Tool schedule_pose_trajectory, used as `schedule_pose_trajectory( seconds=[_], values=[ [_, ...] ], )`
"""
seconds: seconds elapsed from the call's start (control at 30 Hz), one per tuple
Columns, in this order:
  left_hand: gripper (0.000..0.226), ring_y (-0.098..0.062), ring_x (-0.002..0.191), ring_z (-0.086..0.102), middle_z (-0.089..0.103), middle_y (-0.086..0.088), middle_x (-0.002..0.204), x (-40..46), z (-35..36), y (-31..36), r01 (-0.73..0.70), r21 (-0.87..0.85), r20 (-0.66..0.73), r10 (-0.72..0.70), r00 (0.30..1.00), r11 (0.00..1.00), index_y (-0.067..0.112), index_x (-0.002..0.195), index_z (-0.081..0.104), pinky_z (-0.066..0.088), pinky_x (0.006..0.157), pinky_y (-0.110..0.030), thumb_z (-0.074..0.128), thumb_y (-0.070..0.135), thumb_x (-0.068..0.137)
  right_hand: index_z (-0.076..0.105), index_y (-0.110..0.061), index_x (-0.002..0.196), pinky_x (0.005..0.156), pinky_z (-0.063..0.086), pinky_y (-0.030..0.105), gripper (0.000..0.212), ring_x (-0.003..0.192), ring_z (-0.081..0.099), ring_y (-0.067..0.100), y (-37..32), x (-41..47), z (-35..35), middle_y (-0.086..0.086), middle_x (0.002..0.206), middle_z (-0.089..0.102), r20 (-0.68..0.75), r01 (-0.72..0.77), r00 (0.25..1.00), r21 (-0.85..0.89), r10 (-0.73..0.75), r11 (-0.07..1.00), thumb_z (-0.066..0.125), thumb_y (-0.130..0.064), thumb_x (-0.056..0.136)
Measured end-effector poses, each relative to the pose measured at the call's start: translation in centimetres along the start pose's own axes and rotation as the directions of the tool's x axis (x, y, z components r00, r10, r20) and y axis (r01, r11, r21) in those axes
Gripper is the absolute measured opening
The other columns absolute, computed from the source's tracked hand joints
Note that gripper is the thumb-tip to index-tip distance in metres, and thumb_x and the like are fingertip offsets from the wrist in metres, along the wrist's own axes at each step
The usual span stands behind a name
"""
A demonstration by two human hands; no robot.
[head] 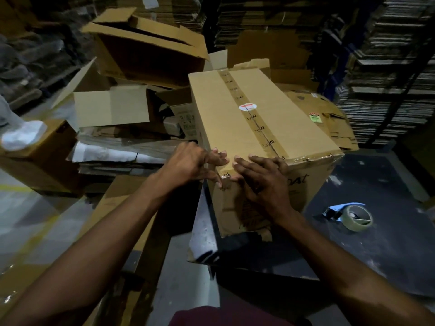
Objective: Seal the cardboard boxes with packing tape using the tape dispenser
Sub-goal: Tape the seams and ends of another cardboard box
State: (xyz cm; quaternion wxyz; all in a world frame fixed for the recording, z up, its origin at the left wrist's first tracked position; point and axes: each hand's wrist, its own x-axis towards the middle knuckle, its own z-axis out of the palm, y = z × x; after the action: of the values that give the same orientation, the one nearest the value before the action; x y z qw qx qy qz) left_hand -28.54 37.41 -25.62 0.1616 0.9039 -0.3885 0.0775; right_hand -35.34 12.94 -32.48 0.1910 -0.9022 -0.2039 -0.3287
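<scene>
At frame centre the left hand presses its fingers, partly curled, on the near top corner of the cardboard box; just right of it the right hand lies flat, fingers straight, smoothing the tape end over the edge. The tape dispenser lies apart at lower right. Uneven pressing could leave the tape wrinkled or lifting at the corner. The box sits on a dark, scuffed table; open cartons clutter the upper left, stacked flat cardboard fills the upper right.
</scene>
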Motion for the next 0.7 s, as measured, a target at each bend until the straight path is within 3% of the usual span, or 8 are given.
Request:
schedule_pose_trajectory(
  seconds=[0.1, 0.2, 0.33, 0.43, 0.5, 0.53, 0.63, 0.7],
  values=[
    [0.051, 0.029, 0.107, 0.050, 0.072, 0.013, 0.125, 0.6, -1.6, -0.1, -0.005, -0.084, 0.018, 0.006, 1.000, 0.996, 0.032, 0.120, 0.078, 0.031, 0.074, 0.005, 0.091, 0.045, 0.072, 0.069, -0.030, 0.132, 0.105, 0.033, 0.051, 0.044, 0.131, 0.057, 0.020, 0.0, -0.2, -1.1, -0.013, 0.141, 0.062, 0.065, -0.018, 0.998, 0.025, 0.016, 1.000, 0.045, -0.049, 0.101],
    [0.049, 0.042, 0.094, 0.037, 0.069, 0.015, 0.129, 0.8, -2.4, -0.2, 0.000, -0.124, 0.073, 0.009, 0.997, 0.992, 0.031, 0.121, 0.077, 0.033, 0.075, 0.005, 0.088, 0.045, 0.076, 0.071, -0.033, 0.128, 0.107, 0.031, 0.048, 0.058, 0.132, 0.056, 0.016, -0.3, 0.0, -1.7, -0.016, 0.140, 0.063, 0.101, -0.075, 0.992, 0.016, 0.073, 0.997, 0.036, -0.070, 0.100],
    [0.042, 0.023, 0.120, 0.052, 0.065, 0.016, 0.134, -0.8, -1.2, 0.2, 0.098, -0.319, 0.086, -0.074, 0.994, 0.943, 0.028, 0.123, 0.075, 0.048, 0.103, -0.012, 0.075, 0.049, 0.087, 0.071, -0.035, 0.129, 0.103, 0.031, 0.047, 0.048, 0.129, 0.058, 0.018, -0.8, 0.5, -1.9, -0.016, 0.137, 0.064, 0.135, -0.094, 0.987, 0.022, 0.091, 0.995, 0.043, -0.060, 0.098],
    [0.034, 0.004, 0.115, 0.067, 0.075, 0.006, 0.121, -1.5, -0.1, 0.0, 0.193, -0.560, -0.022, -0.247, 0.969, 0.806, 0.017, 0.115, 0.079, 0.056, 0.095, -0.019, 0.071, 0.042, 0.092, 0.069, -0.037, 0.129, 0.110, 0.034, 0.042, 0.040, 0.129, 0.049, -0.003, -0.5, 1.0, -3.2, -0.019, 0.136, 0.059, 0.235, -0.131, 0.967, 0.139, 0.096, 0.982, 0.062, -0.035, 0.090],
    [0.025, -0.005, 0.100, 0.075, 0.080, 0.005, 0.106, -0.9, -0.7, -1.0, 0.228, -0.625, -0.155, -0.405, 0.901, 0.746, 0.014, 0.110, 0.081, 0.061, 0.086, -0.025, 0.077, 0.032, 0.094, 0.072, -0.033, 0.123, 0.105, 0.051, 0.033, 0.035, 0.115, 0.056, -0.015, 0.6, 2.8, -5.5, -0.018, 0.126, 0.065, 0.332, -0.235, 0.934, 0.286, 0.134, 0.929, 0.073, -0.018, 0.092],
    [0.022, -0.005, 0.093, 0.076, 0.080, 0.007, 0.099, -0.4, -1.1, -1.8, 0.256, -0.639, -0.229, -0.497, 0.837, 0.725, 0.015, 0.108, 0.082, 0.063, 0.083, -0.029, 0.078, 0.031, 0.094, 0.075, -0.030, 0.119, 0.090, 0.059, 0.029, 0.026, 0.101, 0.064, -0.014, 1.4, 4.4, -6.8, -0.015, 0.118, 0.071, 0.365, -0.304, 0.913, 0.308, 0.183, 0.902, 0.073, -0.022, 0.094],
    [0.018, -0.002, 0.087, 0.074, 0.079, 0.013, 0.094, 1.8, -2.1, -3.2, 0.328, -0.747, -0.261, -0.708, 0.656, 0.579, 0.021, 0.107, 0.082, 0.063, 0.082, -0.031, 0.078, 0.033, 0.094, 0.073, -0.033, 0.124, 0.061, 0.052, 0.023, 0.031, 0.064, 0.066, -0.001, 4.9, 9.7, -9.8, -0.005, 0.091, 0.077, 0.336, -0.430, 0.862, 0.087, 0.379, 0.899, 0.070, -0.043, 0.095],
    [0.022, -0.003, 0.089, 0.072, 0.077, 0.013, 0.099, 3.7, -2.0, -2.9, 0.358, -0.796, -0.186, -0.761, 0.621, 0.487, 0.023, 0.113, 0.079, 0.059, 0.080, -0.026, 0.078, 0.034, 0.093, 0.063, -0.034, 0.136, 0.072, 0.055, 0.032, 0.047, 0.075, 0.068, 0.014, 8.7, 12.2, -9.5, 0.002, 0.096, 0.075, 0.284, -0.503, 0.816, -0.082, 0.504, 0.860, 0.070, -0.051, 0.093]
  ],
)
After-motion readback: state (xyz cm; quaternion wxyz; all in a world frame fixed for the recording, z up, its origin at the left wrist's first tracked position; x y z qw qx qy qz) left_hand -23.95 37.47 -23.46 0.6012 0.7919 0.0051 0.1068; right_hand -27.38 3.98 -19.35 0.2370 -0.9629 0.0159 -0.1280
